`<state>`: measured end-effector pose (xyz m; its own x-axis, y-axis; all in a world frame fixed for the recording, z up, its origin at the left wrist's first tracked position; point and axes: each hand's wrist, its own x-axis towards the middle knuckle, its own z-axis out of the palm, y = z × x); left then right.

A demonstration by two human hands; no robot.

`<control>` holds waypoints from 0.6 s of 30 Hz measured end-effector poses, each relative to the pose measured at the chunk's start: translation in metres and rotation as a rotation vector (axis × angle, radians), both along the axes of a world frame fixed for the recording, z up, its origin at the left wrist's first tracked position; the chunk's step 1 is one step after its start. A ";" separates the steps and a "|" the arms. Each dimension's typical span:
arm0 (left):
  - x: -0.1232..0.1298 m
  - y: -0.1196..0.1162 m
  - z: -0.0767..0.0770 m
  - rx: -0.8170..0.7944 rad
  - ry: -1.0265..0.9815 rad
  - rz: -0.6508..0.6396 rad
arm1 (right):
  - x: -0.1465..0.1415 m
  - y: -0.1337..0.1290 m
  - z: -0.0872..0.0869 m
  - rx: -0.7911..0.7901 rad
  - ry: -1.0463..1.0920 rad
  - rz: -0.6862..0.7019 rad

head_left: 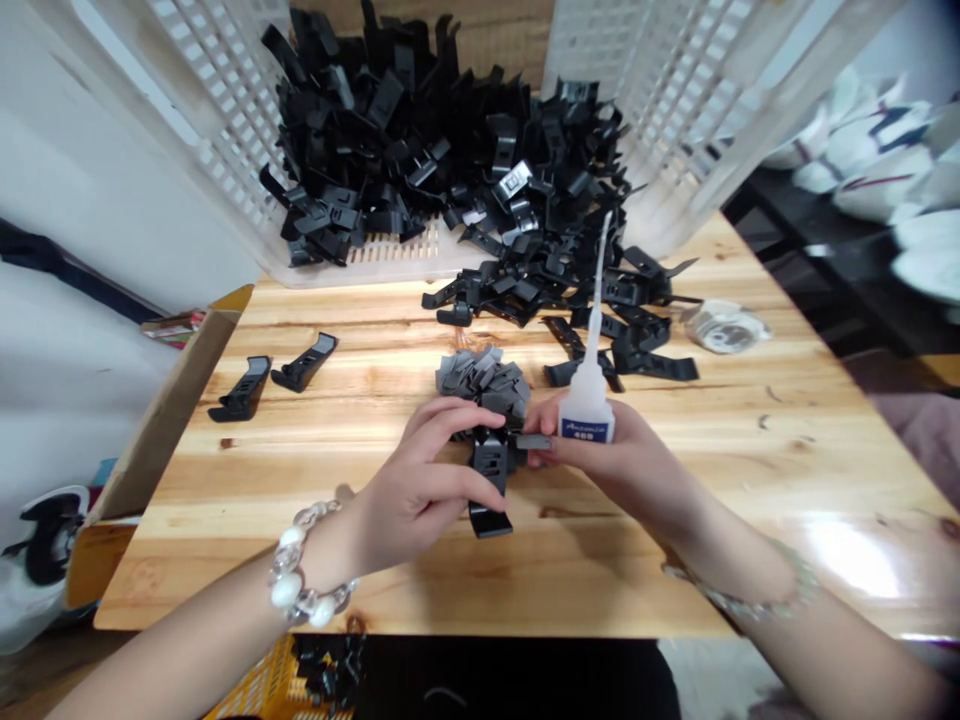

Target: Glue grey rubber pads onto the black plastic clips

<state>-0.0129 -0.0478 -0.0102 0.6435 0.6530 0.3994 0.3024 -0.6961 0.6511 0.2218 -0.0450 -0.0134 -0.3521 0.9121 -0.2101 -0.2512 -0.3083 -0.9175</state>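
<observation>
My left hand (420,490) grips a black plastic clip (489,485) by its edges, fingers at its top and lower side, just above the wooden table. In my right hand (630,465) a white glue bottle (587,405) stands upright in the palm, its long thin nozzle pointing up. The thumb and forefinger of that same hand pinch a small grey pad (534,441) close to the clip's right side. Behind both hands lies a heap of grey pads (484,378), partly hidden by my left fingers.
A white plastic basket (315,272) full of black clips (450,150) stands at the back, with clips spilling onto the wooden table (360,310). Two clips (304,362) lie at the left. A roll of tape (726,327) sits right. An orange crate (274,685) is below the front edge.
</observation>
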 end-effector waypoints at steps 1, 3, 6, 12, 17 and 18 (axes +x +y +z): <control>0.000 0.000 0.000 -0.004 -0.007 0.003 | 0.000 0.000 0.000 -0.003 -0.008 0.002; 0.001 0.000 0.000 -0.009 -0.009 0.009 | 0.000 -0.001 0.000 -0.008 -0.036 0.005; 0.002 -0.001 0.000 0.002 0.001 0.033 | -0.001 -0.001 0.000 -0.022 -0.070 0.012; 0.005 -0.001 -0.001 0.122 -0.019 0.094 | -0.003 -0.002 0.003 -0.078 -0.107 0.083; 0.007 0.000 -0.004 0.177 -0.087 0.107 | -0.004 -0.003 0.003 -0.117 -0.145 0.162; 0.008 0.000 -0.005 0.178 -0.094 0.112 | -0.004 -0.004 0.003 -0.114 -0.159 0.177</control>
<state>-0.0053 -0.0474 -0.0150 0.5254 0.6324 0.5692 0.3281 -0.7678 0.5502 0.2177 -0.0487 -0.0105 -0.4585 0.8062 -0.3740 -0.0390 -0.4387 -0.8978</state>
